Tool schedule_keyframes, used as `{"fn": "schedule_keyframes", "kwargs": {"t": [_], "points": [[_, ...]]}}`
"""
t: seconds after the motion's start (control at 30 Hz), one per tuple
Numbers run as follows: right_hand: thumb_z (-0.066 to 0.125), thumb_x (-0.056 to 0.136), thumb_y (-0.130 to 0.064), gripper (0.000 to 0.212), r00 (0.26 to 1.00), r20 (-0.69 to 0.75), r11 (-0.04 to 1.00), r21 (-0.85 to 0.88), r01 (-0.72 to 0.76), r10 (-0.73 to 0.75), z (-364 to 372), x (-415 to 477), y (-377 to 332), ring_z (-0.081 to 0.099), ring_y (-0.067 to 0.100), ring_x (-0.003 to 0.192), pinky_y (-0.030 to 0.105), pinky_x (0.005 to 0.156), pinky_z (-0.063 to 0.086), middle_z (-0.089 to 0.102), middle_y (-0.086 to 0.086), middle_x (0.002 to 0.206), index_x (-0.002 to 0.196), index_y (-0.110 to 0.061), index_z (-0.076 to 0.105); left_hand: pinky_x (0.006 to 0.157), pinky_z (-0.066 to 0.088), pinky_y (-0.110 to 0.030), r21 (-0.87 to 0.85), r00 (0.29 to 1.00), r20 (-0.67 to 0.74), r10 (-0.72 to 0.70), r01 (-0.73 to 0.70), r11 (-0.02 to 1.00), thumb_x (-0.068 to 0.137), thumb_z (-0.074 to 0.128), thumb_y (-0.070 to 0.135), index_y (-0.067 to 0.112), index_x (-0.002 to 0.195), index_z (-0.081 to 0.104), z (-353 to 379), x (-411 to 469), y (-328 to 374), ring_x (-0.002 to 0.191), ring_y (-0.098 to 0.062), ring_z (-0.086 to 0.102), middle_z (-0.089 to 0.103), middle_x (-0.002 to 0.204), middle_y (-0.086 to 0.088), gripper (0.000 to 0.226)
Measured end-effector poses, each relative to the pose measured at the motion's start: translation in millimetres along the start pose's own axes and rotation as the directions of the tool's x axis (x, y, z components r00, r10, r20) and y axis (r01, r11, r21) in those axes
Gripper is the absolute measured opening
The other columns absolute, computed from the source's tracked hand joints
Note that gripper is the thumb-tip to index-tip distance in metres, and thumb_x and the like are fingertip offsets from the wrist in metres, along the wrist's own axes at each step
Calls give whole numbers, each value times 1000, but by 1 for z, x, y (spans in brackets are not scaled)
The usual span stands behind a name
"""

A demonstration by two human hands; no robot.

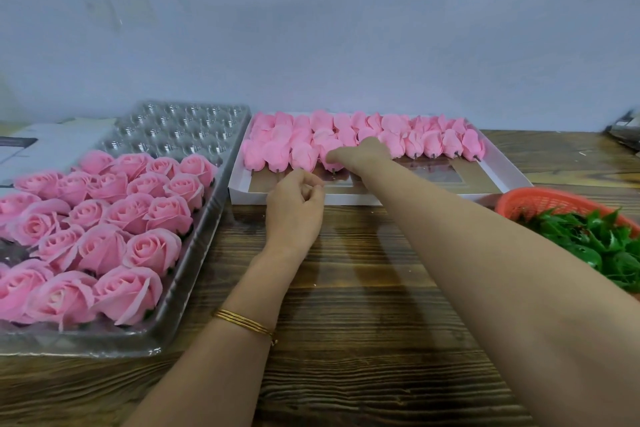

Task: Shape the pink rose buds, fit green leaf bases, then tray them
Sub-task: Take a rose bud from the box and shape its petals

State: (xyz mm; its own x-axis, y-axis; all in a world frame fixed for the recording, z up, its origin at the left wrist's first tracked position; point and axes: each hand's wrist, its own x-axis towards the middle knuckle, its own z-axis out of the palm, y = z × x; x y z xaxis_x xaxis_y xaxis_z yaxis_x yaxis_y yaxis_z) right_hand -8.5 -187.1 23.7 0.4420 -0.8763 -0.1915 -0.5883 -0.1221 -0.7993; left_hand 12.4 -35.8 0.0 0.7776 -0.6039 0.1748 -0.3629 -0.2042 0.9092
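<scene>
Several unshaped pink rose buds (433,142) lie in rows in a white box (512,173) at the back centre. My right hand (363,153) reaches into the box, and its fingers curl over one front-row bud (329,149). My left hand (294,208) hovers at the box's front edge with its fingers loosely curled, and I see nothing in it. Finished pink roses (100,225) fill the near part of a clear plastic tray (194,270) on the left. Green leaf bases (595,236) are heaped in an orange basket (533,198) on the right.
The tray's far cells (183,130) hold nothing. A white carton (52,142) lies behind the tray at far left. A dark object (627,130) sits at the right edge. Everything rests on a wooden table (363,322) against a pale wall.
</scene>
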Motion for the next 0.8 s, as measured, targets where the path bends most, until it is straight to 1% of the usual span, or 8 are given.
{"fn": "schedule_keyframes", "kwargs": {"t": [0.07,0.13,0.23,0.3,0.37,0.6,0.7,0.8], "points": [[67,52,-32,49,1000,5,1000,-12,-12,12,5,1,-3,68,26,89,33,68,49,71,11,94,95,-10,60,76,49,-32,1,1000,-3,0,0,1000,94,57,13,32,79,57,0,-1,1,69,-14,59,61,66,1,25],[65,47,-27,39,1000,6,999,-35,-19,19,10,1,-5,70,26,87,33,66,49,70,9,82,83,-11,59,81,50,-33,7,1000,-5,-2,2,1000,95,58,14,32,79,57,0,-1,1,71,-13,60,62,68,1,24],[61,39,-28,39,1000,-25,999,-49,-13,12,15,-1,-7,67,27,83,31,67,50,63,5,73,75,-17,50,76,51,-34,-1,1000,-5,-3,3,1000,94,58,14,31,80,59,-1,-1,0,73,-16,61,64,72,-1,22],[63,41,-31,40,998,-64,997,-77,-3,-2,17,-1,-6,66,27,88,34,77,55,64,4,79,74,-20,44,70,50,-32,-7,1000,-4,-2,2,1000,94,58,14,30,80,60,-1,-1,0,72,-18,60,64,72,-2,21],[66,50,-33,36,994,-103,993,-118,14,-27,18,0,-3,64,28,91,38,82,55,60,2,81,74,-21,41,68,46,-30,-9,1000,-2,-3,3,1000,94,57,14,30,80,60,-1,0,0,72,-17,59,63,70,0,21],[61,68,-31,23,987,-134,983,-172,69,-93,23,1,0,62,31,97,45,91,52,61,6,93,79,-20,45,73,50,-33,-17,1000,-2,-4,4,1000,94,57,14,31,78,59,-2,-1,0,74,-18,61,61,68,2,23],[60,71,-27,25,987,-126,982,-170,76,-98,23,2,0,62,33,100,46,92,52,63,9,101,92,-16,50,70,46,-30,-12,1000,-8,3,-3,1000,94,57,15,32,77,58,-2,0,0,73,-16,60,61,67,3,24],[59,72,-27,28,985,-137,983,-164,79,-102,22,2,-1,63,32,99,45,92,52,63,8,102,97,-19,50,73,51,-33,-6,1000,-4,2,-2,1000,94,57,15,31,80,60,-2,0,-1,74,-17,61,63,70,1,22]]}}
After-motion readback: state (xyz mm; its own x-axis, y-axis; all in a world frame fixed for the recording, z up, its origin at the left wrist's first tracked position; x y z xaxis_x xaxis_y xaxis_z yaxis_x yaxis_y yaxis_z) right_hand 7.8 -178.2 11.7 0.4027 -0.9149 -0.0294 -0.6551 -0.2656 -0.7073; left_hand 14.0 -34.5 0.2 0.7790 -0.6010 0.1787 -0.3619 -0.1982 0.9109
